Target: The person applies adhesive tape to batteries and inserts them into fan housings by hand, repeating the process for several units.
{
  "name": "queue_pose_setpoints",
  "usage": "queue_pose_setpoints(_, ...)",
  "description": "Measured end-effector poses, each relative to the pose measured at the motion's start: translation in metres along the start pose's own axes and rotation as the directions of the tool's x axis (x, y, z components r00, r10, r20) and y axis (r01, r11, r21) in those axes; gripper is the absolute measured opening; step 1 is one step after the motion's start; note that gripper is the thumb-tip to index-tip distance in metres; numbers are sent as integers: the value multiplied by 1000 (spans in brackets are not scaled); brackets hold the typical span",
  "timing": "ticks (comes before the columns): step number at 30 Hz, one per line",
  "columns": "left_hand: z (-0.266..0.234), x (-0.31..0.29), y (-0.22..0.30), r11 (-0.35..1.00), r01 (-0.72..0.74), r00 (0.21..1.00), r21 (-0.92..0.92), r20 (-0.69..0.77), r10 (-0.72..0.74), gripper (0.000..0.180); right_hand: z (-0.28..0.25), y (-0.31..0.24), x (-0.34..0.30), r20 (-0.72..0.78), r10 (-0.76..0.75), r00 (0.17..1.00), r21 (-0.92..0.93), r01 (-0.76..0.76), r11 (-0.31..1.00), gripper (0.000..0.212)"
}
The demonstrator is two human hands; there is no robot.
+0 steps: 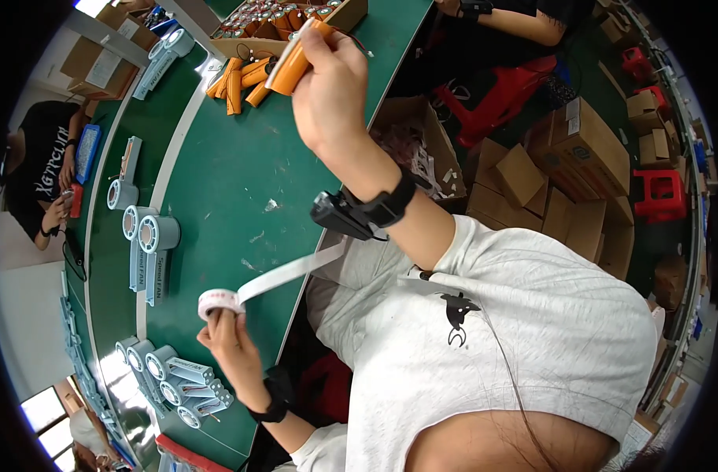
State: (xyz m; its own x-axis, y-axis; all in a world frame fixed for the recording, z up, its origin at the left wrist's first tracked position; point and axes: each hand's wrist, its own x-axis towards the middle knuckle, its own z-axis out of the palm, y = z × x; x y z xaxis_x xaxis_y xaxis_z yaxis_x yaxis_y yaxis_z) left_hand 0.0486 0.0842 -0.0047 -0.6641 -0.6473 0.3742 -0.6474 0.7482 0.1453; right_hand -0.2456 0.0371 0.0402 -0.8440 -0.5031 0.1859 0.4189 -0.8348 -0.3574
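Note:
My right hand (333,86) is raised over the far part of the green table (217,189), gripping an orange-wrapped cylindrical battery pack (294,68). A white strip runs along one side of that pack. Lower down at the left, my left hand (231,346) has its fingers closed on a roll of white tape (219,300). From the roll, a length of tape (292,274) stretches up toward my lap, and its far end is hidden near the black device on my right wrist. Several orange battery packs (233,86) lie in a loose pile just left of my right hand.
A cardboard box of battery packs (276,20) stands at the table's far end. Light-blue handheld fans (159,234) line the left side, with more grouped at lower left (170,377). Across the table a co-worker (48,157) sits. Cardboard boxes (579,149) and red stools (659,195) are at right.

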Motion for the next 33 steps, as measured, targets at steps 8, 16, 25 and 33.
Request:
queue_pose_setpoints(8, -25, 33, -51, 903, 383, 914, -196, 219, -340, 12, -46, -3, -30, -57, 118, 991, -319, -130, 939, 14)
queue_pose_setpoints(16, -29, 100, -108, 824, 276, 946, 494, 13, -325, 79, -89, -17, -6, 120, 334, 935, -496, -235, 836, 20)
queue_pose_setpoints(25, -47, 143, -93, 962, 274, 949, 2, 161, -271, 72, -159, -127, 26, 126, 164, 978, -633, -48, 772, 20)
queue_pose_setpoints(33, -1, 397, 107, 903, -366, 930, -224, -98, 353, 81, -202, -212, 32, -120, -119, 986, -622, 19, 783, 16)
